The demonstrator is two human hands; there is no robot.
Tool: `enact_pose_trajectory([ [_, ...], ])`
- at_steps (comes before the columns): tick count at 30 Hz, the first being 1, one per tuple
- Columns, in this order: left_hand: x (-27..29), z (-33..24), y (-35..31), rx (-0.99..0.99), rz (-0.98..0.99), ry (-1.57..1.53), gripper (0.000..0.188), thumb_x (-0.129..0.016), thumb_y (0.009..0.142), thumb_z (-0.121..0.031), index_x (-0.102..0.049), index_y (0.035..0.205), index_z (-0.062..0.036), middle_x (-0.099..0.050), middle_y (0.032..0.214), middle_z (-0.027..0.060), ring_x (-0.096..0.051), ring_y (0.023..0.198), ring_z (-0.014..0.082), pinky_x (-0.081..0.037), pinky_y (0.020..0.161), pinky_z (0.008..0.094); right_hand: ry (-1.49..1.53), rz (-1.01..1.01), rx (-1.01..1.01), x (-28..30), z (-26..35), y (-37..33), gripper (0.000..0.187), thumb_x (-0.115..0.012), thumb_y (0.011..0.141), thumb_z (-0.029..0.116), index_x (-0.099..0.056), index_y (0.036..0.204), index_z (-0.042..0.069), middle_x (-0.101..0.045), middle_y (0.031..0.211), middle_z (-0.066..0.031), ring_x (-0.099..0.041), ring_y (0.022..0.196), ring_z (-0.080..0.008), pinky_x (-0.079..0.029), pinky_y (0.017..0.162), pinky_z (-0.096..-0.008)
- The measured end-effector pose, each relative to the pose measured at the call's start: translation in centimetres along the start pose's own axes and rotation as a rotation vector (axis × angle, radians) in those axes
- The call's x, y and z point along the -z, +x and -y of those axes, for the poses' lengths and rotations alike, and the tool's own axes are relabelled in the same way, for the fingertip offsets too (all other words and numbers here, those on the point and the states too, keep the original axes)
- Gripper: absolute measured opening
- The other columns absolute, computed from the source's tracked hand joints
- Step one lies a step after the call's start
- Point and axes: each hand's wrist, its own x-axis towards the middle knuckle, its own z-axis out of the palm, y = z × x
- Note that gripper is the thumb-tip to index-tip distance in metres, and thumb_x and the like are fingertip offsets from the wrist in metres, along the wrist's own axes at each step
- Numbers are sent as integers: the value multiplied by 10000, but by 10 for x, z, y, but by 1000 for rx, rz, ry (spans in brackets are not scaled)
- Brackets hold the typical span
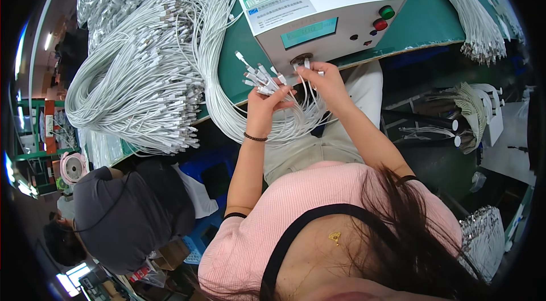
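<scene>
Left hand clutches a fan of white cable plugs; right hand pinches one at, seemingly, the tester box socket; large cable heaps remain

The white tester box stands just above both hands, blocking the way forward. Left of the box, heaps of white cables cover the green mat. Right of the box the mat lies bare up to another cable bundle.
</scene>
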Motion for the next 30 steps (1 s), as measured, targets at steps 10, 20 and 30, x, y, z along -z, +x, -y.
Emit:
enact_pose_trajectory([
  [10,-1,-2,4,-40,-25,7,252,-668,828,-49,-575,1041,49,-652,957,115,-686,826,229,-585,613,282,97,-24,-29,-6,7,4,247,-673,838,212,-680,894,-29,-654,711,-30,-520,652,-45,-391,599,-221],
  [20,-1,8,-2,-54,-25,81,209,-647,878,-122,-590,1018,23,-661,905,105,-680,866,223,-578,612,282,-191,72,54,-2,-1,-2,234,-681,850,220,-706,941,6,-678,783,-17,-547,682,-45,-407,620,-205],
  [30,-1,-7,1,-89,-62,-14,218,-635,888,-139,-598,986,52,-658,904,115,-675,867,238,-584,638,299,113,-62,-65,-4,7,7,221,-735,786,205,-697,834,-8,-685,754,-50,-580,661,-78,-404,606,-230],
])
